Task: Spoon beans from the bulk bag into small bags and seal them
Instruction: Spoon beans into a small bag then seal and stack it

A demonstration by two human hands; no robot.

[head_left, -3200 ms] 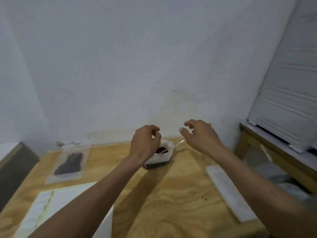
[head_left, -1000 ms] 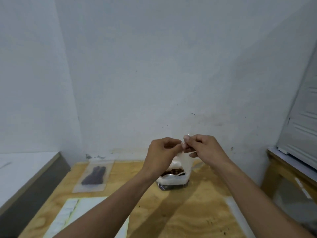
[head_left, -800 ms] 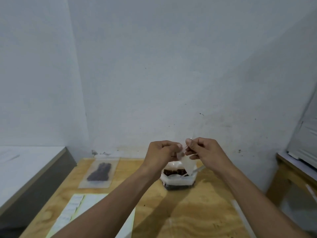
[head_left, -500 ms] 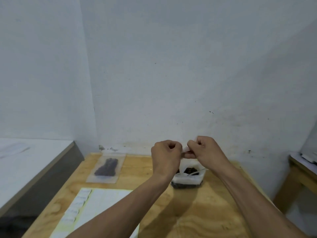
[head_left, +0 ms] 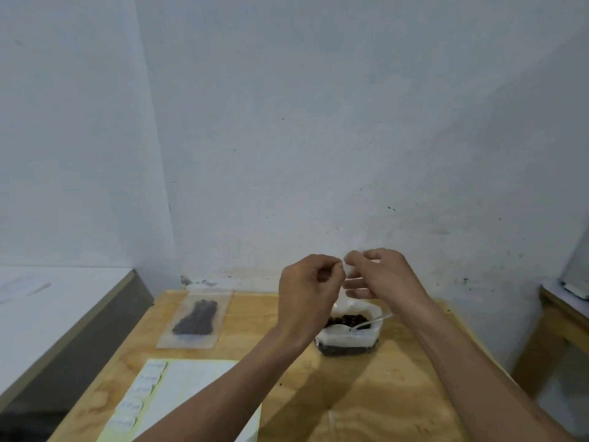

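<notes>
Both hands are raised over the wooden table (head_left: 376,384), pinching the top of a small clear bag (head_left: 349,275) between them. My left hand (head_left: 310,287) pinches its left edge with curled fingers. My right hand (head_left: 381,274) pinches the right edge with thumb and forefinger, the other fingers extended. The bag is nearly see-through and mostly hidden by the hands. Below them stands the open bulk bag (head_left: 350,334) of dark beans, with a clear plastic spoon (head_left: 371,322) resting in it.
A filled, flat small bag of beans (head_left: 196,319) lies at the table's back left. A sheet of white labels (head_left: 178,400) lies at the front left. A white counter (head_left: 47,314) stands to the left, another wooden table (head_left: 561,307) to the right.
The camera has swung left and up a little. My hands stay together on the small bag, and my right hand's lower fingers have spread out from a tighter pinch.
</notes>
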